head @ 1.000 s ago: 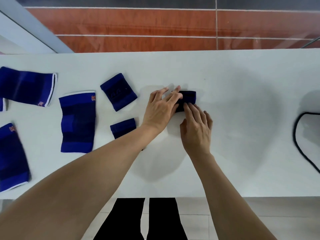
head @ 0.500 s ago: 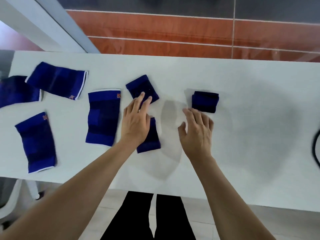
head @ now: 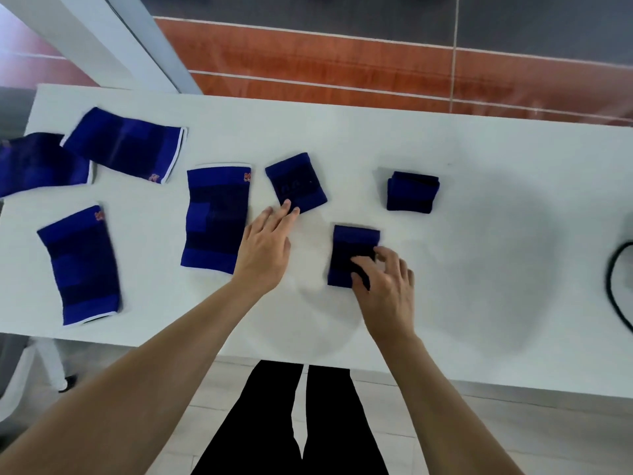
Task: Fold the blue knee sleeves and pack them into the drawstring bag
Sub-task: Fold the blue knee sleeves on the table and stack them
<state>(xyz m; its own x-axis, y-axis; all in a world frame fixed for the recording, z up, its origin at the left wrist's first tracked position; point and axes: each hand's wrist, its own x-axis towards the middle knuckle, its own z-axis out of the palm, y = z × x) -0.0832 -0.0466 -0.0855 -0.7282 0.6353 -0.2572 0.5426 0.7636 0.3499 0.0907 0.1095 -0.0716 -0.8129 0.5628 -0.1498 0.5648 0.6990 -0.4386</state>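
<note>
Your right hand [head: 385,289] pinches a folded sleeve [head: 352,252] on the white table [head: 479,269] — your left hand [head: 265,248] fingertips touch another folded piece [head: 296,181].

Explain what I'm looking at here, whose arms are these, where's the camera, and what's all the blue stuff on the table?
No machine here: a person wears a camera on their head, looking down at their own bare arms and a white table. On it lie blue knee sleeves. Four lie flat and unfolded at the left, such as the unfolded sleeve beside the left hand. Three are folded small: the far folded sleeve lies alone, the left hand's fingertips touch the tilted folded sleeve, and the right hand grips the near folded sleeve. A black cord shows at the right edge, perhaps the bag's drawstring.
</note>
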